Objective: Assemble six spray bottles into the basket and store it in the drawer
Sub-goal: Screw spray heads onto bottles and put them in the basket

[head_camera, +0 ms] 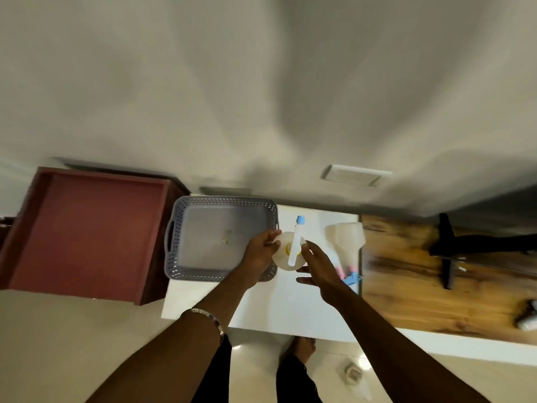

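Observation:
My left hand (pixel 261 251) grips a translucent spray bottle (pixel 283 257) from its left side, over the white table just right of the grey basket (pixel 174 245). A white spray head with a blue nozzle (pixel 297 237) sits on top of the bottle, over a yellow collar. My right hand (pixel 316 266) hovers at the bottle's right side with its fingers spread and straight. Nothing lies in the basket. An open reddish drawer (pixel 87 231) stands to the left of the basket.
More translucent bottles (pixel 345 239) lie on the white table (pixel 276 309) to the right, with pink and blue spray heads (pixel 348 274) partly hidden behind my right hand. A wooden tabletop (pixel 436 292) with a black stand (pixel 447 248) lies further right. A wall rises behind.

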{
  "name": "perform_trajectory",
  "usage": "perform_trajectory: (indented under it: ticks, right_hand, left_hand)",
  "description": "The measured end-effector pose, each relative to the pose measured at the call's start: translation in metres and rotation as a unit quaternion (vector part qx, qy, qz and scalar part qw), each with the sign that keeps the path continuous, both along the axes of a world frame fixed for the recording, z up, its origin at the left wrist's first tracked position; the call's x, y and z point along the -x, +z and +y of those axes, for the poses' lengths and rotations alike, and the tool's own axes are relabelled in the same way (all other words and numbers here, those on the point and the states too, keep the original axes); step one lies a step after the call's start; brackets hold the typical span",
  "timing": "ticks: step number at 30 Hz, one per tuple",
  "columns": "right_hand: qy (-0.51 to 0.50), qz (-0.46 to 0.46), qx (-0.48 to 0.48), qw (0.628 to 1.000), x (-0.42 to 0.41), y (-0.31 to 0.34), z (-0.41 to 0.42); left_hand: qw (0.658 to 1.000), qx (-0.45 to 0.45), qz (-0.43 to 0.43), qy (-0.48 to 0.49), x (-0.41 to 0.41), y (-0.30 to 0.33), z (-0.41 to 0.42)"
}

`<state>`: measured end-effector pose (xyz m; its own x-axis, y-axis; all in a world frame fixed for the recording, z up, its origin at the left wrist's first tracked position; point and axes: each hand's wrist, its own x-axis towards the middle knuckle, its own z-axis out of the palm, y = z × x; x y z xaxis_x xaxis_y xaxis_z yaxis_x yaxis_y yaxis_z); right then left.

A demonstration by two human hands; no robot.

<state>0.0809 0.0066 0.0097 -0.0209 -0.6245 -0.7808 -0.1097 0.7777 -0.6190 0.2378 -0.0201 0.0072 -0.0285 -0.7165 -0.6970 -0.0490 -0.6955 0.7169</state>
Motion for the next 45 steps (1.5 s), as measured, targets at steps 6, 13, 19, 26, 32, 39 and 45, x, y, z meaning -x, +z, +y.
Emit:
perform_trajectory:
  ticks: [6,13,19,26,32,39,45]
  right_hand:
    - [0.024,-0.003,-0.007,1.000,-0.131,-0.022,-0.020]
    - [-0.014,0.009,-0.049,0.999,-0.236,-0.071,-0.028]
    - [-0.018,0.002,-0.095,0.995,-0.266,-0.113,-0.028]
    - [0.013,0.020,-0.109,0.994,-0.277,-0.130,-0.026]
    - [0.032,0.032,-0.108,0.993,-0.283,-0.136,-0.028]
    - [0.044,0.034,-0.112,0.992,-0.286,-0.139,-0.022]
    - [0.044,0.035,-0.119,0.991,-0.288,-0.142,-0.017]
  left_hand:
    - [0.998,-0.015,-0.033,0.056,-0.124,-0.028,-0.005]
    - [0.987,-0.051,-0.118,0.093,-0.207,-0.063,0.006]
    - [0.984,-0.039,-0.161,0.060,-0.225,-0.077,0.012]
    - [0.982,-0.094,-0.155,0.059,-0.229,-0.090,0.014]
    - [0.982,-0.069,-0.176,0.007,-0.234,-0.093,0.015]
    - [0.981,-0.076,-0.180,0.002,-0.240,-0.092,0.019]
    - [0.980,-0.086,-0.178,0.012,-0.242,-0.097,0.025]
